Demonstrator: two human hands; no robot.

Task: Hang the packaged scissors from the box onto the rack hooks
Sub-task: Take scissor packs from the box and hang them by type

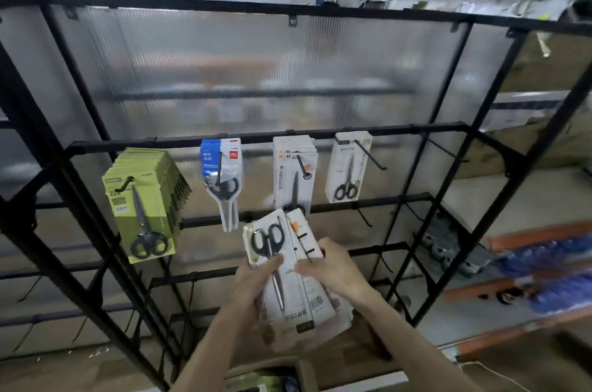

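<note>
My left hand (256, 282) grips a stack of white packaged scissors (282, 266) from the left, thumb on the front pack. My right hand (326, 266) pinches the right-hand packs of that stack near their tops. On the black rack (320, 132) hang several green scissor packs (144, 202), blue-and-white packs (222, 177), white packs marked SCISSORS (293, 173), and a white pack (347, 167) on a hook (371, 154). The cardboard box (304, 372) shows at the bottom edge.
Bare hooks (445, 149) stick out on the right of the rack and on its lower bars (365, 218). A ribbed translucent panel backs the rack. Orange shelving with blue goods (544, 266) stands to the right.
</note>
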